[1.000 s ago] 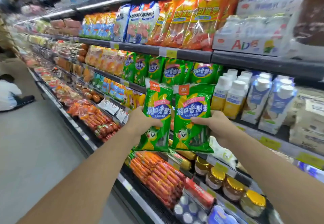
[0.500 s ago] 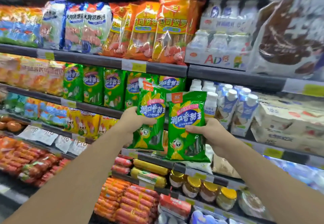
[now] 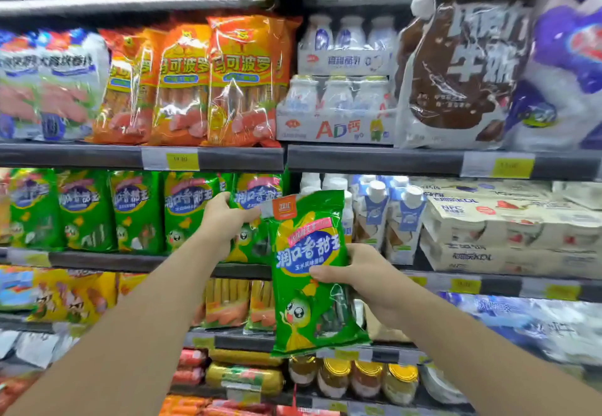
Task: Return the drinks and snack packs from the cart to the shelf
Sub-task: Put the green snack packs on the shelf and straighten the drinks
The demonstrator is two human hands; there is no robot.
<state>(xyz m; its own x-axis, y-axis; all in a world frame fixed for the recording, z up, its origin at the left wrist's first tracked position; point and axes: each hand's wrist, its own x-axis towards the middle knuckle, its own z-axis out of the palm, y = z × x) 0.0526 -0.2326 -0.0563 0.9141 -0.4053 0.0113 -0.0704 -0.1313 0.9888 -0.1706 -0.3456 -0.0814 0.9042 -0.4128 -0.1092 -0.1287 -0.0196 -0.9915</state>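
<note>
The green snack pack in the right hand reads 润口香甜王, while above it the white bottle carton reads "AD钙" and the orange sausage packs 马可波罗.

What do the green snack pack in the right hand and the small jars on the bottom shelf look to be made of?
Green snack pack: thin glossy plastic film, judging by its crinkles, glare and a clear window low down. Jars: probably clear glass, since the contents show through, with shiny gold lids that look like metal; blur leaves plastic possible.

Glossy, crinkled plastic film is seen on the green snack pack and the orange packs. A matt dark finish is shown by the shelf edge; paper-like price tags are fixed there.
</note>
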